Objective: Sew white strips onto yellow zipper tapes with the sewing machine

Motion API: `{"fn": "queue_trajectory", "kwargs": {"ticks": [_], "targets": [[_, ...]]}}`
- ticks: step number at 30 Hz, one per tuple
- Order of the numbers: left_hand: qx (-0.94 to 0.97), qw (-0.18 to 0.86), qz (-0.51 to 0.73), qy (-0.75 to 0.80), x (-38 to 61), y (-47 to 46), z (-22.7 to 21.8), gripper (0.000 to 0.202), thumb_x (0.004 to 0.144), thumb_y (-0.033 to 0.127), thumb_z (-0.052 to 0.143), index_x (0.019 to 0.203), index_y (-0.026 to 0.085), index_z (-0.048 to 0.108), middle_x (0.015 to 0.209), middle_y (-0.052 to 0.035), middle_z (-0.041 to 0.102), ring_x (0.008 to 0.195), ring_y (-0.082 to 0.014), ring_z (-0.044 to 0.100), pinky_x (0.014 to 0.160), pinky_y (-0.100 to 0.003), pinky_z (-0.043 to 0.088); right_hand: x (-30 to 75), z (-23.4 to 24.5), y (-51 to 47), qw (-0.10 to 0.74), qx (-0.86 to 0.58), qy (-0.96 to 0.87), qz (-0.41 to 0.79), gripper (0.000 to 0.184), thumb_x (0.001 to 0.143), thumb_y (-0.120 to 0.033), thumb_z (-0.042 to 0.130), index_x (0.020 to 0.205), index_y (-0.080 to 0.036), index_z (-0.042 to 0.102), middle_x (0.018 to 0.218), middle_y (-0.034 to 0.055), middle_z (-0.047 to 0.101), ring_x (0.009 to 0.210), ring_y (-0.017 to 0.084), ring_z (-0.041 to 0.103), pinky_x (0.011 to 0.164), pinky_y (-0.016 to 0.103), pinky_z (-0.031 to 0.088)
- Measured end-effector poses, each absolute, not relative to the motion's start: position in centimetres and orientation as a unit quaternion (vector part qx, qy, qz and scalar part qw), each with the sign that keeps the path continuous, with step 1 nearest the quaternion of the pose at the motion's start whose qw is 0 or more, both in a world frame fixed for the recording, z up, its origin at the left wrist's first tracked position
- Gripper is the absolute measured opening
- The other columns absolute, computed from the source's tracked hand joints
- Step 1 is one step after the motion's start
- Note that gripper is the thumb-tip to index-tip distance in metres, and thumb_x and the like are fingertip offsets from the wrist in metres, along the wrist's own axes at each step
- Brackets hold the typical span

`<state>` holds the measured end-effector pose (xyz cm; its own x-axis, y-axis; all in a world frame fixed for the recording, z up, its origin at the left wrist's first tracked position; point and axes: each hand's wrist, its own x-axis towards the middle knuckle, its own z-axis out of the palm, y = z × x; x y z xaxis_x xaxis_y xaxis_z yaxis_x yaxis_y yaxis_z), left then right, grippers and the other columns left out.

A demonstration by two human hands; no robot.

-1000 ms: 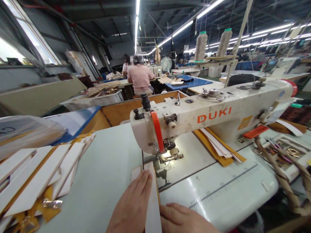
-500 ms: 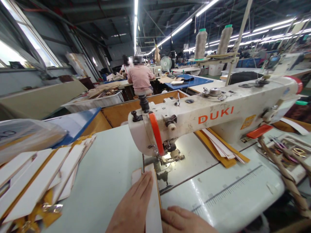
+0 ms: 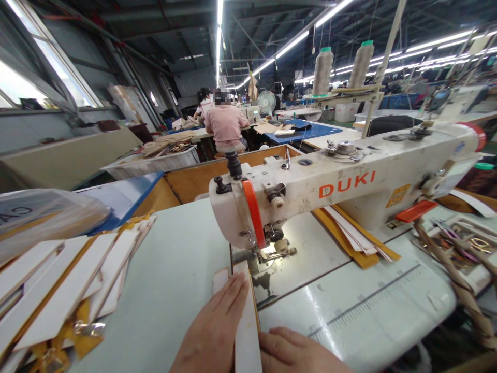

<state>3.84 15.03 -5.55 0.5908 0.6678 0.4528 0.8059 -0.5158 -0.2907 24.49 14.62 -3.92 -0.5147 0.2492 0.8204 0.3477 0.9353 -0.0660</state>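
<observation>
Both flat hands, left hand [image 3: 217, 331] and right hand [image 3: 293, 352], press the white strip [image 3: 246, 321].

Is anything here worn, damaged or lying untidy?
Yes. The sewing machine has chipped, stained paint, and the metal plate under its needle is scuffed dark. The white strips at left lie fanned unevenly.

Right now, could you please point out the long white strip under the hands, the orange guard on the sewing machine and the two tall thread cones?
long white strip [image 3: 245, 316]: head view, middle of its bare face.
orange guard [image 3: 253, 212]: head view, mid-curve.
two tall thread cones [image 3: 322, 72]: head view, left cone's body.
</observation>
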Motion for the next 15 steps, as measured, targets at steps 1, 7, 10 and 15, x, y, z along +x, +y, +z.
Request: {"fn": "queue_trajectory", "kwargs": {"ticks": [1,7,10,15], "targets": [[-0.857,0.243,-0.141,-0.432,3.8,15.1,-5.8,0.065,0.079,0.006,0.036,0.144,0.011,0.034,0.135,-0.0128,0.059,0.123,-0.0221,0.057,0.096,-0.034,0.053,24.4,-3.7,14.6,0.472,-0.174,-0.863,-0.055,0.056,0.108,-0.02,0.014,0.075,-0.02,0.059,0.079,-0.0003,0.07,0.078,0.011,0.062,0.073,0.019,0.05],[-0.873,0.207,-0.082,-0.434,3.9,14.9,-4.5,0.055,0.08,0.005,0.038,0.133,0.012,0.049,0.135,-0.0129,0.058,0.122,-0.0208,0.057,0.099,-0.032,0.05,24.9,-3.6,14.6,0.441,-0.16,-0.879,-0.087,0.052,0.108,-0.022,0.02,0.075,-0.02,0.06,0.083,-0.0022,0.069,0.084,0.014,0.061,0.078,0.027,0.049],[-0.879,0.152,-0.05,-0.449,4.2,14.9,-3.1,0.051,0.083,0.009,0.038,0.132,0.011,0.052,0.139,-0.0137,0.055,0.126,-0.0214,0.054,0.104,-0.034,0.046,25.4,-3.3,14.6,0.35,-0.165,-0.918,-0.084,0.035,0.104,-0.026,0.037,0.084,-0.016,0.064,0.094,0.003,0.069,0.092,0.02,0.06,0.083,0.031,0.049],[-0.872,0.062,-0.031,-0.485,5.1,15.1,-1.9,0.054,0.083,0.011,0.041,0.136,0.013,0.05,0.142,-0.0132,0.052,0.129,-0.0225,0.051,0.108,-0.039,0.043,25.6,-2.1,15.0,0.217,-0.187,-0.958,-0.011,0.014,0.093,-0.023,0.061,0.097,-0.01,0.066,0.102,0.0097,0.068,0.101,0.024,0.058,0.092,0.035,0.047]]}}
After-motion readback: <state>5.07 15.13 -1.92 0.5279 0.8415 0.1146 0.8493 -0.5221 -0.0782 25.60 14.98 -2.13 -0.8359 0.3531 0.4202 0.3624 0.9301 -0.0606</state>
